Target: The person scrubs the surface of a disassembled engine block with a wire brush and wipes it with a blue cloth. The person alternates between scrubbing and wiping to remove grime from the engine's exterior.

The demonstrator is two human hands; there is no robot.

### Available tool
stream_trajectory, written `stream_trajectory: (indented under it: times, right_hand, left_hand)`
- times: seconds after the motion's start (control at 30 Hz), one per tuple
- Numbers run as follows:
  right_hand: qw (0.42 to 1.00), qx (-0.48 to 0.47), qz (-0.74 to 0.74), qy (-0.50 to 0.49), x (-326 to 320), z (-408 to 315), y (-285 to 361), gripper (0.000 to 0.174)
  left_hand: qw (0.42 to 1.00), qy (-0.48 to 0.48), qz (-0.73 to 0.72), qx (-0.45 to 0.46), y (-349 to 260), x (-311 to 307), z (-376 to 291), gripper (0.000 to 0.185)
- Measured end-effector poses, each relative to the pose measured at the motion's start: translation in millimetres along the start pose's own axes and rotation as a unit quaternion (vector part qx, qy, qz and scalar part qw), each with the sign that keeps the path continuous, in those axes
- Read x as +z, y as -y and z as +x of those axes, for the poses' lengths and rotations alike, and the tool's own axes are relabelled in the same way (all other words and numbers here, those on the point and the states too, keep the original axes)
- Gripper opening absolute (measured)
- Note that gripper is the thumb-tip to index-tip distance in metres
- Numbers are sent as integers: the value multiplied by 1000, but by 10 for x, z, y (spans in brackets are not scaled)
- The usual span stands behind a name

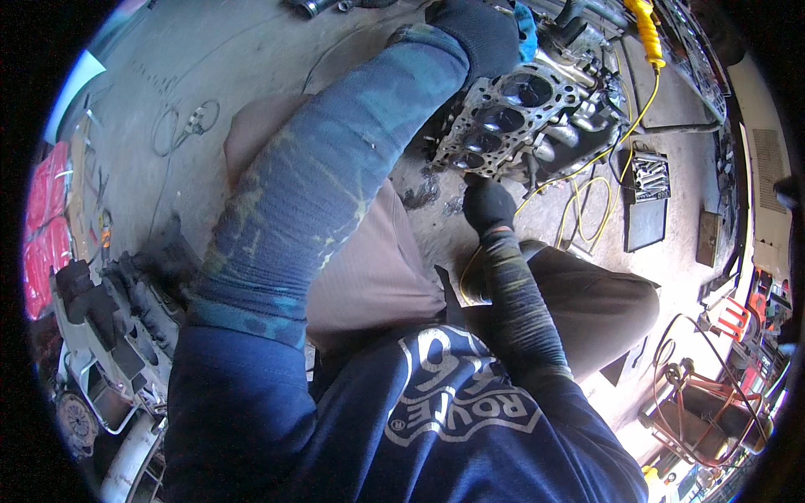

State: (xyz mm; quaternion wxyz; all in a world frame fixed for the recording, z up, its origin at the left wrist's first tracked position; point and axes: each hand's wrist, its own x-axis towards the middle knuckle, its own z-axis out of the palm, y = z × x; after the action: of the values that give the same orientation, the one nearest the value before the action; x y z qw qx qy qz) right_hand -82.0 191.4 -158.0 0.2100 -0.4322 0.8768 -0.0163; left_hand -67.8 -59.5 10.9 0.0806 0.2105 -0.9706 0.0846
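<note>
An engine block point(475, 135) with its deck facing up lies on the floor before me, its several cylinder bores in a row. My left hand point(481, 41), in a dark glove, is at the block's far end. A bunched blue cloth point(527, 31) sticks out at its fingers, which are mostly hidden. At the near end of the block is my right hand point(489, 204), also in a dark glove, with its fingers curled. Its fingertips are against or close to the block's edge, and whether they grip anything is hidden.
A yellow cable point(607, 210) loops beside the block from a yellow work lamp point(648, 31). Right of it lies an opened socket case point(651, 182). Dark oily stains point(421, 192) mark the floor. Removed car parts point(119, 314) are piled left; a hand cart point(698, 409) with cylinders is right.
</note>
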Motion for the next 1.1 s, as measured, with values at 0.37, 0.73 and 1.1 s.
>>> stream_trajectory:
  times: [0.37,0.73,1.1]
  right_hand:
    - [1000,3,-1,-19,8,-1,-34,36]
    - [999,-6,33,-41,55,16,-14,26]
    - [999,-28,-1,-29,-70,14,42,30]
  left_hand:
    - [999,2,33,20,2,-33,-15,33]
    - [997,-44,63,-1,-30,-14,-57,36]
    - [999,-20,20,-18,-2,24,17,41]
